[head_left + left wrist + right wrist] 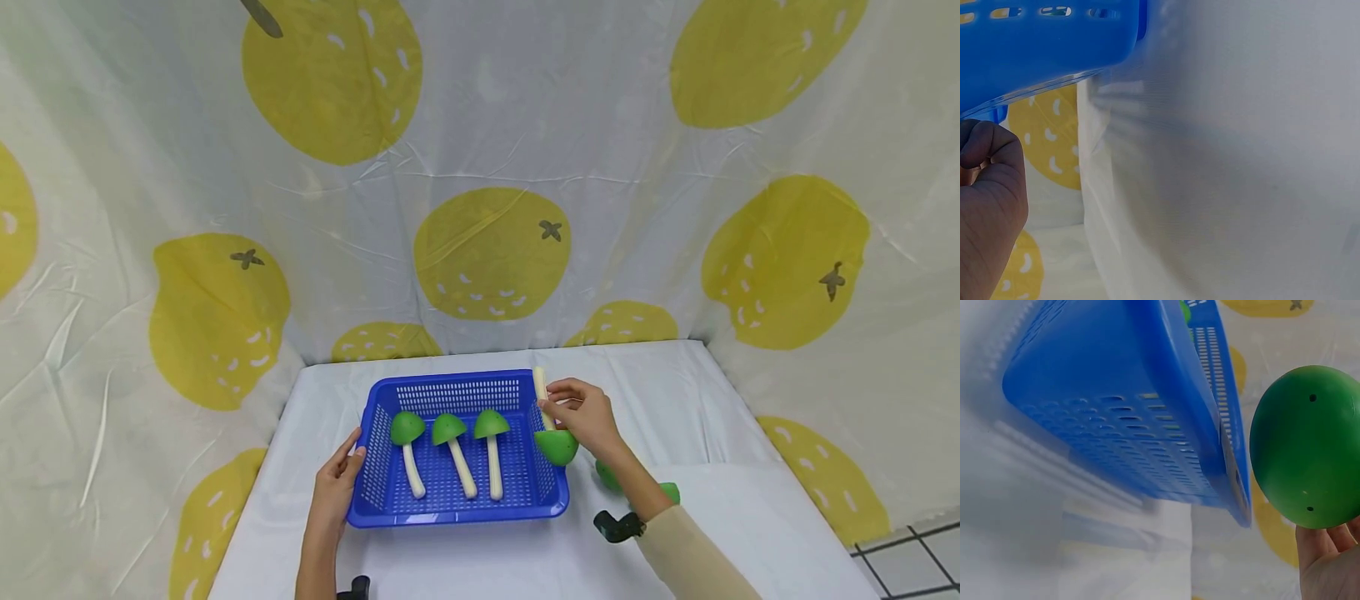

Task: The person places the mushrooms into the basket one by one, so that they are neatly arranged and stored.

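A blue plastic basket (457,520) with slotted walls stands on the white-covered table. Inside lie three toy mushrooms, side by side with green caps toward the back: a left one (407,427), a middle one (448,428) and a right one (491,423). At the basket's left rim, my left hand (333,482) grips the edge, its fingers curled in the left wrist view. My right hand (591,419) pinches another toy mushroom (557,448) by its white stem, cap down, over the right rim. Small holes dot that green cap (1307,447) in the right wrist view.
More green objects, one under the right forearm (607,477) and one beside it (670,492), lie on the table (738,500) right of the basket. A lemon-print curtain (491,250) hangs behind and at both sides.
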`<state>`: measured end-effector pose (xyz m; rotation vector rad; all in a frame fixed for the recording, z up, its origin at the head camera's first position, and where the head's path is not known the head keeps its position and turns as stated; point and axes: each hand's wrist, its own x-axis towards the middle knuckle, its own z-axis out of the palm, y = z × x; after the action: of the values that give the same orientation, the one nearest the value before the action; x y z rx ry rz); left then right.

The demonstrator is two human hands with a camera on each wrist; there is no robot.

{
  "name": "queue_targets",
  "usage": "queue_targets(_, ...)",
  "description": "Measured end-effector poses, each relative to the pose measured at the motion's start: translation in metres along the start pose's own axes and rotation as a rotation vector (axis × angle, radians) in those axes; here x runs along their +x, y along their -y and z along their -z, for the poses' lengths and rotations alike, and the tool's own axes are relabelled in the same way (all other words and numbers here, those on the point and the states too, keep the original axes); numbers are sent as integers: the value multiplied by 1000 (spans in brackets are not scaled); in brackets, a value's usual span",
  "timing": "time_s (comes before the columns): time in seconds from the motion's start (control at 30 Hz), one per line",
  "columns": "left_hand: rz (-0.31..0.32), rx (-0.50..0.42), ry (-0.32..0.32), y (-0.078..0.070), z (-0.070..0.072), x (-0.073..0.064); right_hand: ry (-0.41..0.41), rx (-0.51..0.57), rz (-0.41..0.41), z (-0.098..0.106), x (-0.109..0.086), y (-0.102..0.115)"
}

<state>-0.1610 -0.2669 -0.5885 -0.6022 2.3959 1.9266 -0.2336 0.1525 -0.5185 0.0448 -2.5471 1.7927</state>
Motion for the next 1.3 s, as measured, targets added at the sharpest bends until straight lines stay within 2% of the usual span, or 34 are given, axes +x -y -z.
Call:
queue_targets(0.23,2,-4,4,0,0,-1,39,48,7,-13,2,3)
queue_targets(0.5,-11,5,-2,-1,0,1,51,62,6,-30,4,8)
queue_targets(0.73,6,-6,-1,0,0,1,68,70,-1,-45,4,8)
queue_targets(1.3,-7,6,-5,2,0,1,132,189,-33,-86,6,14)
